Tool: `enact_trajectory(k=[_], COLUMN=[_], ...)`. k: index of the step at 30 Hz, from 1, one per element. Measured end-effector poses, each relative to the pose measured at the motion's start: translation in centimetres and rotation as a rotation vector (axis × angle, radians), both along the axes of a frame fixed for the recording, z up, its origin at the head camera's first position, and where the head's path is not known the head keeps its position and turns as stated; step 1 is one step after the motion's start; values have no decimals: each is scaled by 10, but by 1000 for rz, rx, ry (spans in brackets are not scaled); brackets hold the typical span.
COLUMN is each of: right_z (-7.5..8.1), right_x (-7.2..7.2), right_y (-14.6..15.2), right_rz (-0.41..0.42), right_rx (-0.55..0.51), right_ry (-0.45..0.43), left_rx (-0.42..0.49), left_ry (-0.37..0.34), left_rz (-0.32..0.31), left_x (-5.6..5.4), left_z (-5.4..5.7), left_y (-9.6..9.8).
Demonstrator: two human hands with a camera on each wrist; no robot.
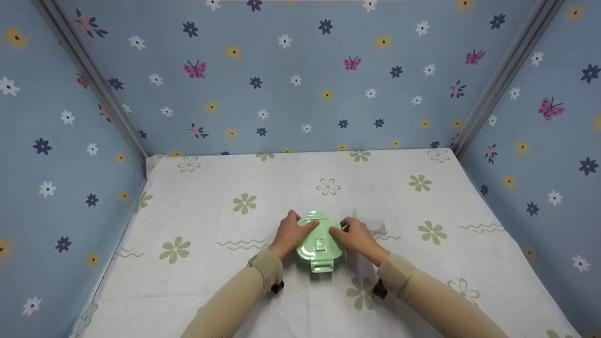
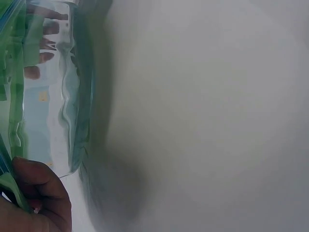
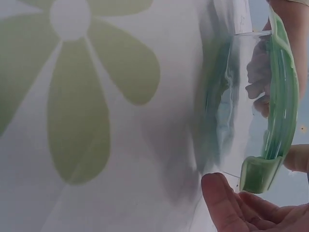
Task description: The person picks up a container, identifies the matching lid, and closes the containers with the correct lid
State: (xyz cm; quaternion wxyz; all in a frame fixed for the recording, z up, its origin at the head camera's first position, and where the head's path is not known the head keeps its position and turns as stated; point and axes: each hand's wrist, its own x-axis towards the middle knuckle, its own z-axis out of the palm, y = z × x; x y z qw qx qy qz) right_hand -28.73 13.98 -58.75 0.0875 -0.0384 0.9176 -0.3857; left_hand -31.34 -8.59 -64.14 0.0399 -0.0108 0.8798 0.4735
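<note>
A clear glass food container (image 3: 258, 121) with a light green snap-on lid (image 1: 319, 253) sits on the cloth in front of me. My left hand (image 1: 291, 234) holds its left side, thumb on top of the lid. In the left wrist view its fingers curl at the lid's edge, near a green flap. From the right, my right hand (image 1: 358, 237) grips the lid, thumb on top and fingers at the far right edge. The right wrist view shows its fingertips beside a green latch (image 3: 259, 175). Another latch (image 1: 322, 266) faces me. The glass walls let fingers show through.
A white cloth (image 1: 197, 281) with green flowers covers the table. Blue patterned panels (image 1: 291, 61) stand at the back and both sides, with grey posts in the corners. A faint grey see-through patch (image 1: 373, 225) shows beside my right hand. Small black devices (image 1: 380, 288) hang under both wrists.
</note>
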Motion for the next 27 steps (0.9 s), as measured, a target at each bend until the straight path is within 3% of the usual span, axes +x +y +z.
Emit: enact_trajectory(k=[5,10,13,16,19,23,24,26,27], right_z=[-6,-11,-13,-15,-17,-18,-18,-17,-17], right_x=[-2,-2,-3,-4,-5,-5,-6,-6,-6], right_y=[-7,-12,-13,-14,-14,-13,-13,-12,-12], right_rz=[-4,0,4,8,12,21,26,35,38], right_rx=[-52,-48,-42,-36,-28,-32,-42,-60,-69], right_ry=[-6,9,0,-12,-23,-35,-39,-39,-40], left_rx=[19,5,13,17,23,4,-3,-12,-8], left_ry=[13,0,-15,14,2,-53,-57,-44,-46], left_rz=[2,11,21,13,12,26,20,9,2], left_x=[1,3,8,8,11,3,-1,-4,-3], left_z=[4,4,11,7,13,4,-5,-11,-8], left_y=[0,1,2,2,3,3,2,1,1])
